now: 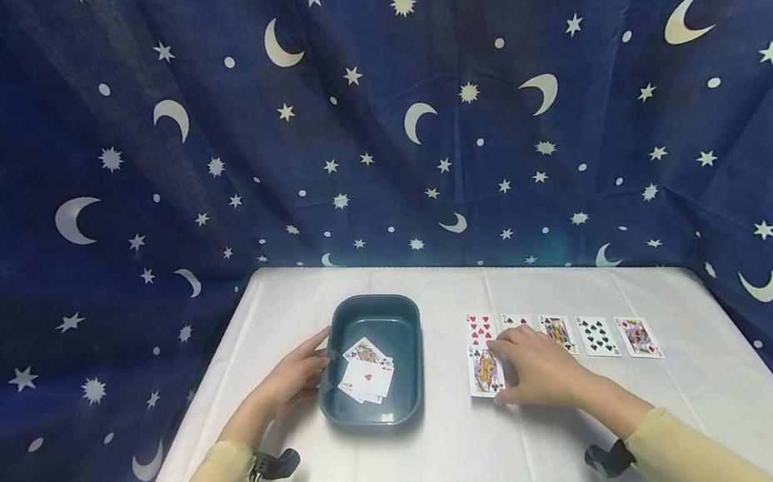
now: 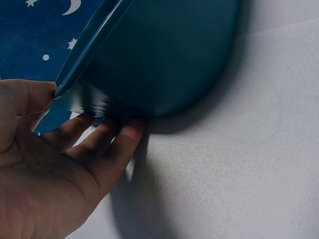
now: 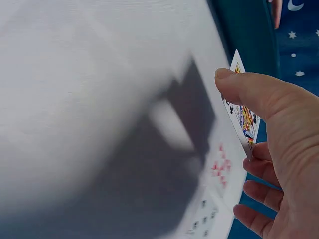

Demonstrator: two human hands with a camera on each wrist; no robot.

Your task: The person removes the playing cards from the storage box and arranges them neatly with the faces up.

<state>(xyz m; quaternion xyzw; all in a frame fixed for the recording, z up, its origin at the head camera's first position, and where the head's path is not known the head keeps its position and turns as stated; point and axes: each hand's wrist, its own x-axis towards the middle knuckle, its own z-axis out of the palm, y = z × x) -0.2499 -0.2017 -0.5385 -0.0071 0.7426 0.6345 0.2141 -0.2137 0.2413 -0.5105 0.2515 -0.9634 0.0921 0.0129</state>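
King of clubs (image 1: 484, 370) lies nearest us on the bench (image 1: 467, 464), our right hand (image 1: 539, 368) pinching it to lift; our left hand (image 1: 294, 378) grips the tray (image 1: 398, 311) rim steady; beyond, a card row (image 1: 599, 335).

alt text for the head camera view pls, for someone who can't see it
A person's right hand pinches a face card at the left end of a row of playing cards on a white table. Their left hand grips the rim of a teal tray holding more cards.
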